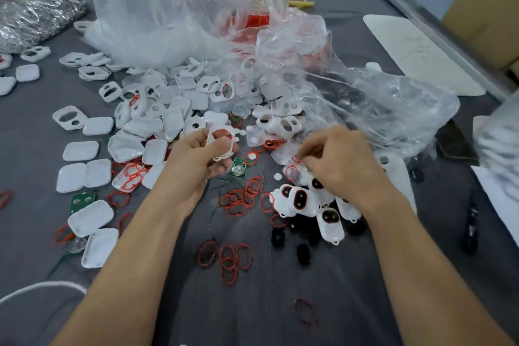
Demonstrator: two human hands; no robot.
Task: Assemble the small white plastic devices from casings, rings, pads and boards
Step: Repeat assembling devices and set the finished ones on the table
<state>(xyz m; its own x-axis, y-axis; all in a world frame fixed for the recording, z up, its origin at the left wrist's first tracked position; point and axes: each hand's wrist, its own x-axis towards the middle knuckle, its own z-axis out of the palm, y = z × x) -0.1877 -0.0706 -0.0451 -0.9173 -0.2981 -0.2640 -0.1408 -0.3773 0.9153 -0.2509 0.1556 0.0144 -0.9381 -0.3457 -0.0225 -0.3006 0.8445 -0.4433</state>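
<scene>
My left hand (pixel 200 157), just left of centre frame, has its grip clamped on a white casing (pixel 224 146), thumb and curled fingers round its edges, with a red ring (pixel 222 135) lying in the opening at its top. My right hand (pixel 339 166) is down on the heap of parts right of centre, fingers curled towards a loose ring (pixel 292 173) that lies on a white piece. The fingertips are blurred, so I cannot tell whether that grip has closed on anything or only touches. A green board (pixel 238 169) lies on the grey surface (pixel 266 303) between the hands, and more rings (pixel 241 199) lie tangled just below it. Assembled devices (pixel 303 202) are clustered under my right wrist, with black pads (pixel 303 254) below them. I judge this to be the ring-fitting step on one casing among many. The ring in the held casing looks only partly seated, and too hard a squeeze could spring it out. The loose rings overlap, so lifting one may drag others along or flick them off the surface. My right wrist sits close over the finished devices and a careless sweep would scatter them into the unfinished parts. The clear plastic bag (pixel 393 104) in the upper right drapes over the casings and could snag my fingers.
</scene>
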